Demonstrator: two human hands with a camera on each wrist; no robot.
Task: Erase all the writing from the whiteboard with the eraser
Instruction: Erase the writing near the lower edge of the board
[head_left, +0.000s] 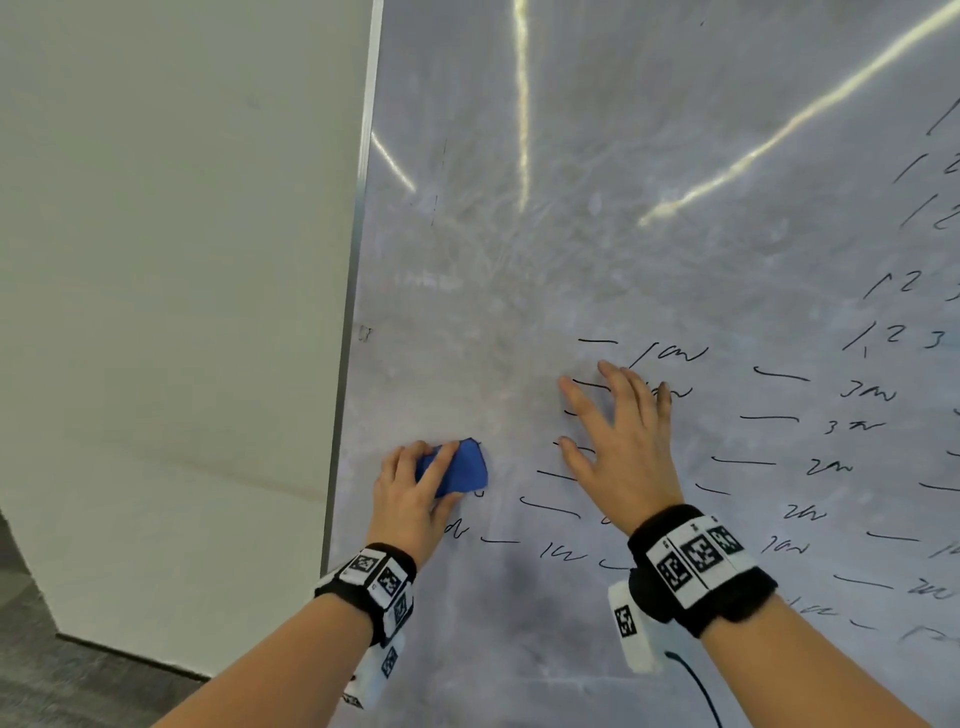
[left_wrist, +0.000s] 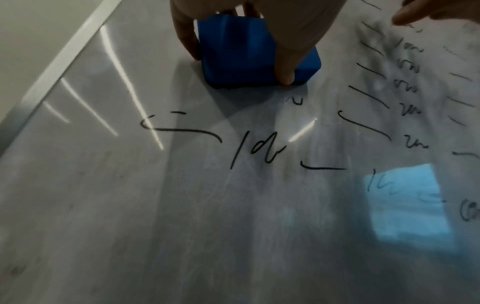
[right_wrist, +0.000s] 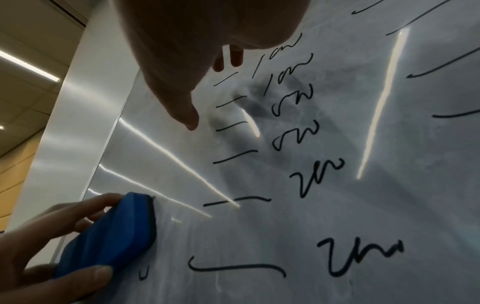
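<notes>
— Blue foam, is it, that eraser (head_left: 457, 470)?

— Blue, with a moulded, ridged back and a thin dark pad along its underside; whether foam or plastic I cannot tell; it lies flat against the whiteboard (head_left: 623, 234), low down and near the board's metal left edge (head_left: 358, 218).

— Who has hold of it?

— The left hand (head_left: 410, 493); the fingers curl over its back and the thumb presses its lower side, a firm grip.

— And the right hand (head_left: 618, 447)?

— Spread wide, fingers straight, holding nothing; it lies over the handwriting (head_left: 670, 356) to the right of the eraser; whether the palm touches the board I cannot tell.

— How does the board look?

— Grey and smeary above the eraser, streaked with reflected ceiling lights; black dashes, numbers and squiggles run in rows across the lower middle and right; a few marks sit just beside and below the eraser.

— The wrists?

— Black bands with white coded tags on both.
</notes>
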